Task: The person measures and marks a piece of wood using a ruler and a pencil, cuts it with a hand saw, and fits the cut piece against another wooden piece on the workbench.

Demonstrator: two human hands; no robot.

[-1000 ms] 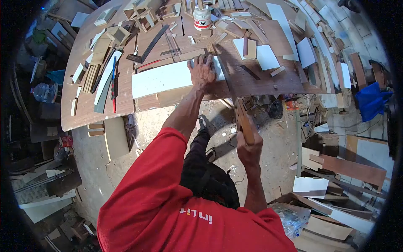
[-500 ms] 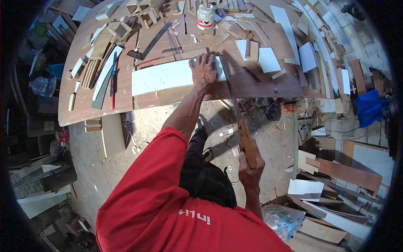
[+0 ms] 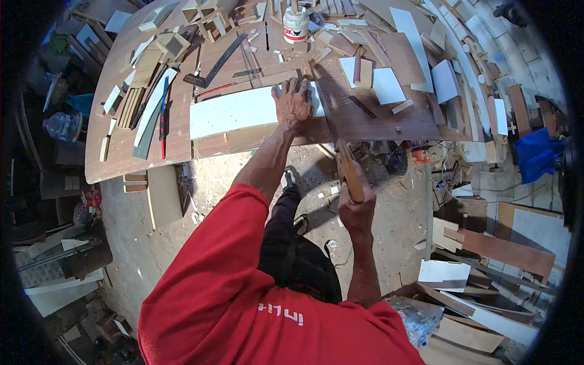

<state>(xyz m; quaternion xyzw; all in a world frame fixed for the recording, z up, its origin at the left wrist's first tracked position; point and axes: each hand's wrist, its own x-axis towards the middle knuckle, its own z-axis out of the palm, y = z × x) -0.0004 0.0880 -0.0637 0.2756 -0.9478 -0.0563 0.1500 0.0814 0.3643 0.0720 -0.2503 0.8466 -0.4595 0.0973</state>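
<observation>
Spreading my left hand (image 3: 294, 103) over the right part of a long white board (image 3: 234, 114), I have its fingers fanned and slightly bent, the palm down against the smooth face. My right hand (image 3: 358, 208) is wrapped tight around the wooden handle (image 3: 348, 173) of a handsaw, just off the near edge of the workbench (image 3: 389, 126). That handle is tan, blocky and warm-grained; the thin blade is seen nearly edge-on and runs away from me beside the board's right end, though I cannot tell whether its teeth touch. The white board lies lengthwise near the front of the bench, a flat strip with a clean, pale surface dotted with small dark specks, and a raw tan panel shows under its near side. Beneath it all, the benchtop is reddish-brown, scuffed sheet wood. Beyond the board rest a slim red pencil-like stick (image 3: 216, 89) and a dark L-shaped try square (image 3: 224, 59). Farther back stands a rounded white plastic jar (image 3: 295, 27) with a red-marked label, among rough-edged wood offcuts (image 3: 378, 48).
</observation>
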